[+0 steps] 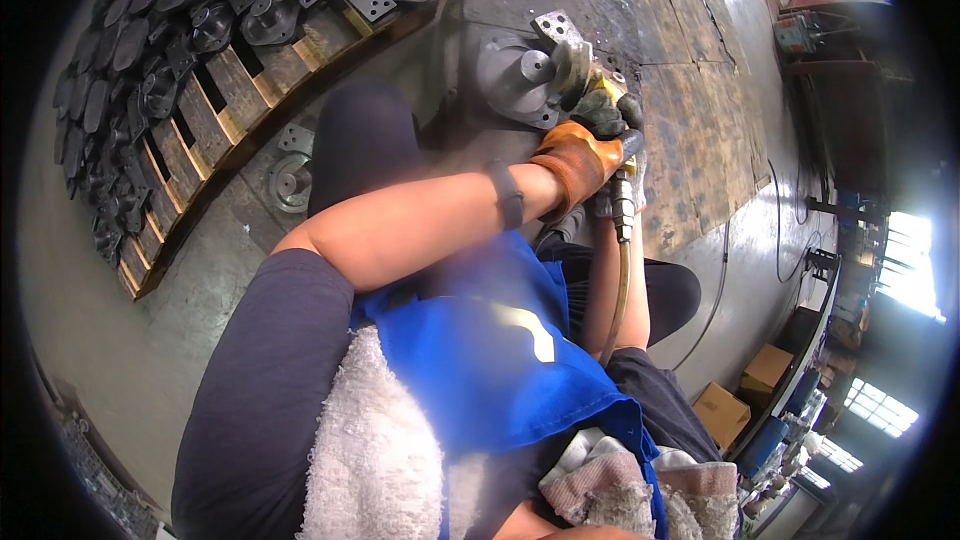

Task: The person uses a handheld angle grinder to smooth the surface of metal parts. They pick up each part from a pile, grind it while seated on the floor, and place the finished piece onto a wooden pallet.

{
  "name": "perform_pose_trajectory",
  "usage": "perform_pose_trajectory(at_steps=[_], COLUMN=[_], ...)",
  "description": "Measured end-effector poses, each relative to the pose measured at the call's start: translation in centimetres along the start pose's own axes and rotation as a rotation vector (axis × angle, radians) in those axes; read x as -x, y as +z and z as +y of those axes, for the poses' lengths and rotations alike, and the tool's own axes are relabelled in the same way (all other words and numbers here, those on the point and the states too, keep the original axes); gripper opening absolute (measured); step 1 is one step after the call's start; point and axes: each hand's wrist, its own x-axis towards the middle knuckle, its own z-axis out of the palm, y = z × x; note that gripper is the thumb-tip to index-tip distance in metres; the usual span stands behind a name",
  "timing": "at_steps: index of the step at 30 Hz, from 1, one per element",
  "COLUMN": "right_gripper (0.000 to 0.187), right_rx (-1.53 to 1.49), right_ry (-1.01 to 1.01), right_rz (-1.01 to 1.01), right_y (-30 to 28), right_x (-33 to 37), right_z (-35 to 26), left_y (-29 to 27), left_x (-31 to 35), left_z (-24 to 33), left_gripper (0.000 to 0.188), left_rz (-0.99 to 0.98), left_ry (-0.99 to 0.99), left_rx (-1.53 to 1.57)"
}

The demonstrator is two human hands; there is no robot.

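Note:
Both my gloved hands are closed round a yellow air-powered grinder (pixel 612 90). My left hand (pixel 580 162), in an orange and dark glove, wraps the tool's rear part from the left. My right hand (pixel 604 114), mostly hidden behind the left, grips farther forward in a dark-coated glove with a pale cuff. A metal hose fitting (pixel 623 206) and a tan air hose (pixel 622 292) run from the tool back past my right forearm. The grinder's blurred head meets or nearly touches a grey metal flange part (pixel 500 78) with a round stub and a drilled plate (pixel 557 28).
A wooden pallet (pixel 240 85) at the left bears several similar dark metal parts (pixel 270 15). Another flange part (pixel 290 180) lies on the floor beside my left knee. Worn wooden boards (pixel 690 130) extend to the right. Cables (pixel 722 285) and cardboard boxes (pixel 722 414) lie farther right.

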Motion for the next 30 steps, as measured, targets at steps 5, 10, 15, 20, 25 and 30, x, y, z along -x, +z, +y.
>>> perform_pose_trajectory(at_steps=[5,10,15,20,25,30], right_gripper=[0.046,0.045,0.043,0.042,0.040,0.039], right_rx=[-0.004,0.000,-0.004,-0.004,-0.008,-0.021], right_ry=[-0.045,-0.060,-0.080,-0.065,-0.085,-0.085], right_rz=[0.005,0.008,0.014,0.003,0.012,-0.003], right_y=[-0.8,-0.6,-1.0,-0.4,-1.1,-0.8], right_x=[0.2,0.6,0.7,0.9,1.3,1.1], right_z=[0.4,0.5,0.5,0.8,1.1,1.3], left_y=[-0.2,3.2,3.4,7.5,-0.3,0.2], left_x=[0.5,-0.3,-0.5,-2.1,1.3,1.7], left_z=[0.6,0.0,-0.7,-2.2,0.7,1.2], left_gripper=[0.040,0.059,0.052,0.054,0.051,0.049], left_rz=[-0.024,0.143,0.089,0.191,-0.054,0.010], left_ry=[-0.041,-0.167,-0.083,-0.084,-0.139,-0.172], left_rx=[0.048,0.309,0.227,0.176,0.230,0.242])
